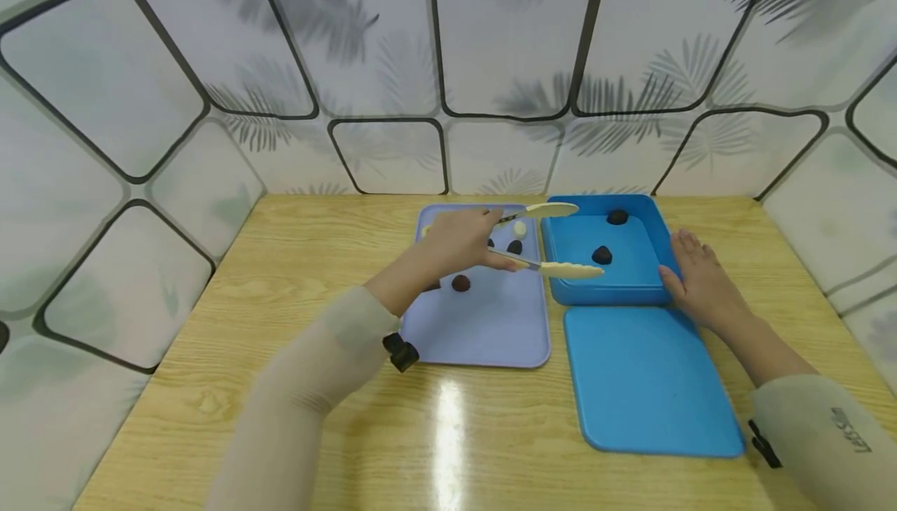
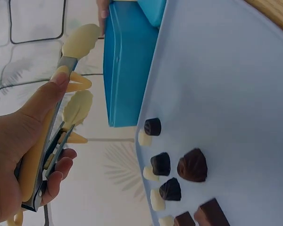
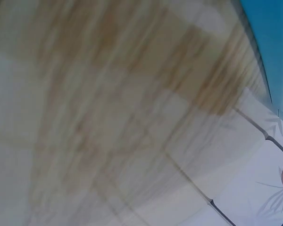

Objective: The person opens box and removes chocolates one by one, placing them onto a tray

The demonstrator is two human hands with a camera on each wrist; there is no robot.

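Tongs (image 1: 543,238) (cream tips apart, empty) gripped in left hand (image 1: 459,240), tips over near-left edge of blue box (image 1: 652,281). Right hand (image 1: 701,281) flat, fingers straight, against box's right wall. Chocolates (image 1: 602,255) inside box.

Cream-tipped tongs (image 1: 543,238) with metal arms sit gripped in the left hand (image 1: 459,240), tips spread apart with nothing between them, poking out over the left edge of the blue box (image 1: 606,250). That box is a shallow open one on the wooden table, two dark chocolates (image 1: 602,255) inside. The right hand (image 1: 701,281) rests flat against its right side.
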